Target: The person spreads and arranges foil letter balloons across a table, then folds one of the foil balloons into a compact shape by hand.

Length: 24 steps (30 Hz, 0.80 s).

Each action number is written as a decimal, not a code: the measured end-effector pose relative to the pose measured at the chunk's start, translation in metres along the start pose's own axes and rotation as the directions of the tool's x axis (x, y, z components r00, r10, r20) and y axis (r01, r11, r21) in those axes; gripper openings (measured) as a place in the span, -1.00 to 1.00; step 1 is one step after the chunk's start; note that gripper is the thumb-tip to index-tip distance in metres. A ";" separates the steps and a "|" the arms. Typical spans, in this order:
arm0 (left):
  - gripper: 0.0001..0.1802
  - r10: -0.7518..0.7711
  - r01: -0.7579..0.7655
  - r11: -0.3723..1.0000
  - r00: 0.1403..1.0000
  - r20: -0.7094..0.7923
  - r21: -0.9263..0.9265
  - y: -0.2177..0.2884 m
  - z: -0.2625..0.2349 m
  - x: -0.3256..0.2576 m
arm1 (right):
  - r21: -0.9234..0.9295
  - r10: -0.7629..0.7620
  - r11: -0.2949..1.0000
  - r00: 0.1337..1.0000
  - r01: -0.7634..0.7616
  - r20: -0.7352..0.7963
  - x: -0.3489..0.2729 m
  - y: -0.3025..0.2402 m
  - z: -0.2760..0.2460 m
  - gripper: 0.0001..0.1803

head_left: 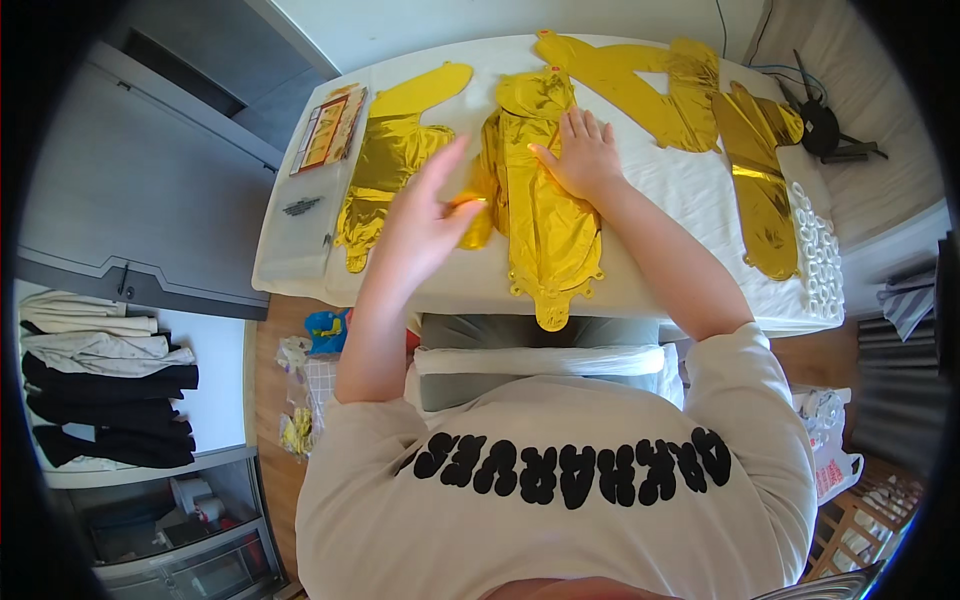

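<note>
A deflated gold foil balloon (550, 240) lies lengthwise before me, partly folded, its narrow tab hanging over the near table edge. My right hand (585, 155) rests on its upper part, palm down with fingers spread. Left of it, my left hand (425, 215) is raised over the table, slightly blurred, thumb apart from the fingers and nothing visible in it. Beneath and beside that hand is another flat gold foil balloon (385, 150). Gold foil also shows just right of my left thumb. Farther right lie more flat gold foil balloons (615, 80), one of them (765, 190) lengthwise.
A white cloth covers the table (690, 240). At its left are a clear plastic sheet or bag (290, 240) and a printed flat package (328, 130). A black device with antennas (822, 130) and clear looped plastic pieces (820, 255) line the right side. Bags (832, 450) stand below.
</note>
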<state>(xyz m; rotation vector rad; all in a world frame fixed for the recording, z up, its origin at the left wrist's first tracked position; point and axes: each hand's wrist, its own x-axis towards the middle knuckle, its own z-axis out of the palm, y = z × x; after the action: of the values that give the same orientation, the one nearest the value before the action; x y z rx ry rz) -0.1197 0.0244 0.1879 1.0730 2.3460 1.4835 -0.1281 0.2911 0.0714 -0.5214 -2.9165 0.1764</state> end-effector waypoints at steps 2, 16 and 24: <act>-0.19 0.053 -0.054 0.998 0.996 0.067 0.012 0.000 0.020 0.014 | 0.008 0.001 1.000 1.000 -0.001 0.006 0.000 -0.002 -0.001 0.06; -0.22 0.064 0.032 0.966 0.932 0.357 -0.256 -0.055 0.080 0.048 | -0.209 -0.048 0.974 0.985 0.083 0.167 0.019 0.017 0.015 -0.15; -0.63 0.250 -0.274 0.918 0.961 0.119 0.288 -0.137 0.039 0.095 | -0.037 0.005 0.999 0.998 -0.003 0.062 -0.001 -0.006 -0.007 -0.15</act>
<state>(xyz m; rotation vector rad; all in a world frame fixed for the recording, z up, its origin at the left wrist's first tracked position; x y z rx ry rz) -0.2360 0.0798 0.0755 1.5457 2.5056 1.1472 -0.1278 0.2862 0.0786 -0.5369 -2.9842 0.1416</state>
